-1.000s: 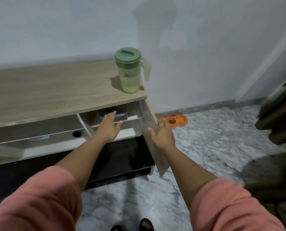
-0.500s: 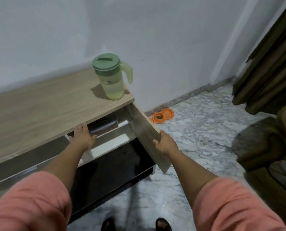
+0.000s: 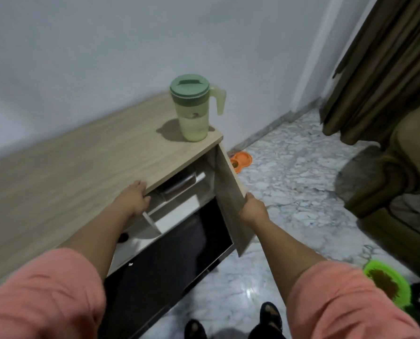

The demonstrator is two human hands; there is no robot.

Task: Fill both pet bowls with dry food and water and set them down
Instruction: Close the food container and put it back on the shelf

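While the right hand (image 3: 252, 208) grips the free edge of the open cupboard door (image 3: 231, 192), with the fingers curled round that edge, the left hand (image 3: 135, 200) reaches into the shelf opening just under the wooden top (image 3: 81, 172). Its fingers go in under the edge of the top, and I cannot tell if they are already round something or only touching.

Just beyond the left fingertips, inside the shelf, lies a dark flat container (image 3: 178, 188); I think it holds the dry food, but its contents do not show. Further from both hands, on the corner of the top above the door hinge, stands the green jug (image 3: 193, 108), upright with its lid on and some liquid inside.

On the floor behind the door, past the right hand, lies the orange double bowl (image 3: 240, 161), partly hidden by the door. A second bowl, bright green (image 3: 387, 282), is on the floor to the right of the right arm, with something dark in it.

The step in hand looks like taking the container out of the shelf. To do it well, the right hand should keep the door wide so that it does not swing back on the left wrist. The left hand should take the container with a full grip on its near side and draw it straight out, level, keeping low enough to clear the edge of the top.
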